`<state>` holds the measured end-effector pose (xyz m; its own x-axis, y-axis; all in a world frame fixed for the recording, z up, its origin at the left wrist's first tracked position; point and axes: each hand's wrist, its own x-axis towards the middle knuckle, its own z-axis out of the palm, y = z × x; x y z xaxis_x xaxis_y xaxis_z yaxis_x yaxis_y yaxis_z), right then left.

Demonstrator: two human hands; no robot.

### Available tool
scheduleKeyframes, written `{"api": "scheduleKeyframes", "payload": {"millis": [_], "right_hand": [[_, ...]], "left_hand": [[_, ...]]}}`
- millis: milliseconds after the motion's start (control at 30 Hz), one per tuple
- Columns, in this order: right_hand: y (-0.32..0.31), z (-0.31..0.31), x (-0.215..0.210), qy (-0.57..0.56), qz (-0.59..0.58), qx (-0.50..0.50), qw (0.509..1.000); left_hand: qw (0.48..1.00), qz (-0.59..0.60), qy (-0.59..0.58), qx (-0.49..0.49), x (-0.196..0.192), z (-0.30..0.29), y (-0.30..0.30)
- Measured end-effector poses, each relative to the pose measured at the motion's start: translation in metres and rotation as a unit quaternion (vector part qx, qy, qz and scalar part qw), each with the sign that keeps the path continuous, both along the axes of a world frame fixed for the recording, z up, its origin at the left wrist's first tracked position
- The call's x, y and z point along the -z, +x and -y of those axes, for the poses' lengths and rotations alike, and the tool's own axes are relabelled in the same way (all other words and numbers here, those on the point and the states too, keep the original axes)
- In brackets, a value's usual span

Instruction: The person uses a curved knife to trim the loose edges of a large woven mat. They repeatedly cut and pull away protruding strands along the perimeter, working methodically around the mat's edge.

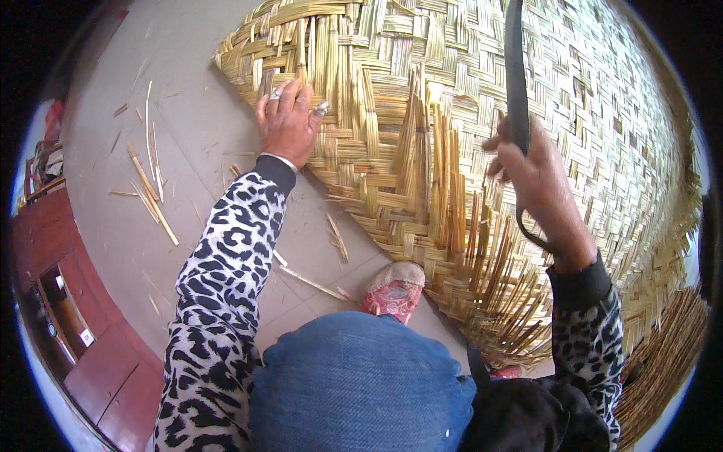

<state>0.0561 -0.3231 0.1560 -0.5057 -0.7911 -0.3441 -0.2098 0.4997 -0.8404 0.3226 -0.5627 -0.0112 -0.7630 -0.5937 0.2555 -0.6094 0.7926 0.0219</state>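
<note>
A broad, yellowish woven-straw mat (587,113) lies on grey floor (188,60) — left hand (288,124) touching its edge, right hand (538,177) curled at a long, dark strip (517,75); whether either grips, I cannot tell.

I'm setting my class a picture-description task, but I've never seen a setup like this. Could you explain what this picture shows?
There is no machine here, only a person's two bare hands. One wide camera worn on the head looks down, which is why straight edges bend toward the rim. Spotted sleeves come in from below. The left hand rests on a large woven mat, near its edge. The right hand is over the mat, where a long dark strip passes; I can't tell whether it is gripped. Loose pieces lie on the floor.
</note>
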Motion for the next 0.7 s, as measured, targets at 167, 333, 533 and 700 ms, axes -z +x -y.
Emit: {"api": "scheduleKeyframes", "payload": {"millis": [167,333,533,700], "right_hand": [[0.033,-0.039,-0.012,0.069,-0.042,-0.023,0.996],[0.054,-0.075,-0.015,0.086,0.019,-0.023,0.996],[0.061,-0.09,-0.021,0.067,0.088,-0.022,0.994],[0.07,-0.091,-0.024,0.05,0.132,-0.055,0.988]], "left_hand": [[1.0,0.006,0.012,0.027,-0.028,-0.03,0.007],[0.919,-0.15,0.36,0.061,-0.05,-0.079,-0.041],[0.56,-0.123,0.817,-0.067,-0.055,-0.049,-0.104],[0.51,0.017,0.859,-0.034,-0.06,-0.039,-0.1]]}}
